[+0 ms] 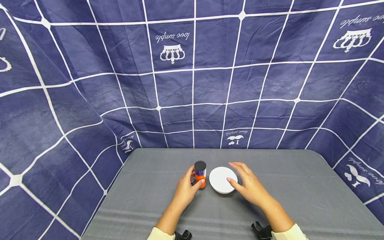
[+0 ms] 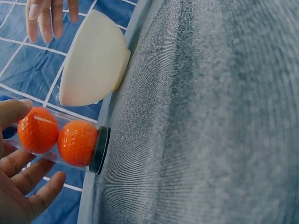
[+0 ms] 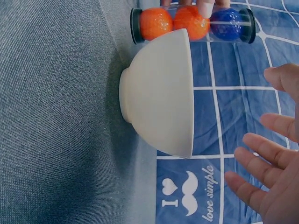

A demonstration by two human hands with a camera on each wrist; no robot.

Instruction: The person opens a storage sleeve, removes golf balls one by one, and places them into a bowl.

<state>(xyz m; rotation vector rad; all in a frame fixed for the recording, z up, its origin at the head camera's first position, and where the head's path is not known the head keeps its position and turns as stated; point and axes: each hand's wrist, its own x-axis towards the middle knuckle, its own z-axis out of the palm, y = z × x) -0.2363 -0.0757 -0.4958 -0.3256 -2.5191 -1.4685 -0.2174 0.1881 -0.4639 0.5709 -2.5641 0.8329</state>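
Observation:
A clear tube point(image 3: 215, 32) with black end caps stands upright on the table, holding two orange golf balls point(image 2: 78, 143) below a blue one point(image 3: 226, 24). My left hand point(image 1: 186, 189) grips it around the middle, thumb on the near side and fingers behind. Just right of the tube is a white bowl point(image 1: 222, 181), upright on its foot. Over the bowl's right side hovers my right hand point(image 1: 250, 185), fingers spread and holding nothing. In the right wrist view, a gap shows between those fingertips and the bowl's rim.
Grey cloth covers the table point(image 1: 144, 200). Behind and at both sides hangs a blue curtain point(image 1: 210, 83) with white grid lines. Black straps point(image 1: 262, 230) sit at the wrists near the front edge.

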